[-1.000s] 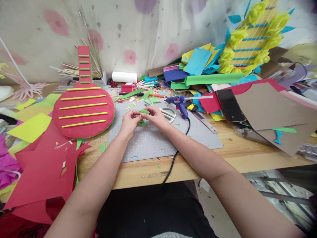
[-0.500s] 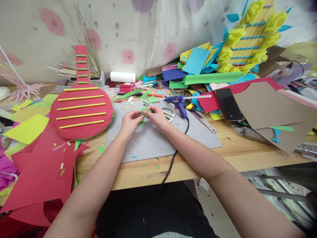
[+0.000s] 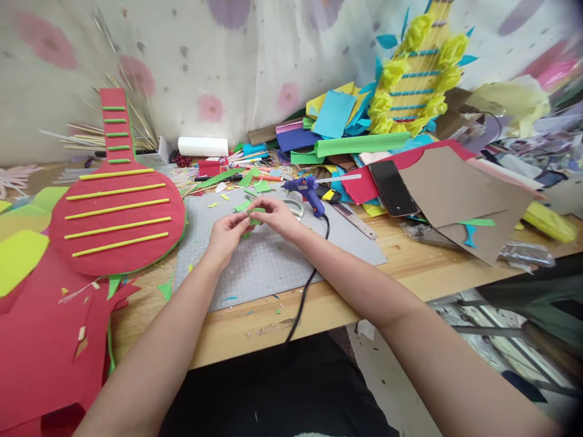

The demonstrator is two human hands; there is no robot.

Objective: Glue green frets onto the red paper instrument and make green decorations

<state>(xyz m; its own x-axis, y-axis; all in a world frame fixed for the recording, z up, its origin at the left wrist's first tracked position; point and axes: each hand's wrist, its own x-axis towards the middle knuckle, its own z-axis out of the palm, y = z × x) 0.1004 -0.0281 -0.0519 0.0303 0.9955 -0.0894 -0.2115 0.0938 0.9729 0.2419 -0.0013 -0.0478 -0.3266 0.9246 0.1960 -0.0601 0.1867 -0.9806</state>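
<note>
Over the grey cutting mat (image 3: 264,267), my left hand (image 3: 226,237) and my right hand (image 3: 276,217) meet fingertip to fingertip. Both pinch a small piece of green paper (image 3: 257,215), partly covered by the fingers. Just behind my right hand lie scissors (image 3: 296,208) with pale handles, half hidden. A purple glue gun (image 3: 308,193) rests to the right of them, its glue stick pointing right and its black cord running down across the mat. To the left, a red paper guitar (image 3: 121,215) with yellow strips on its body and green strips on its neck lies on the table.
Red paper sheets (image 3: 50,340) cover the table's left side. A metal ruler (image 3: 355,221), a black phone (image 3: 392,188) and brown cardboard (image 3: 446,182) lie to the right. Behind stand a yellow guitar (image 3: 416,85) with paper flowers and a white roll (image 3: 203,146).
The view has turned to the right, so the scene sits further left. My hands stay together on the green paper, with the right fingers now bent more over it.
</note>
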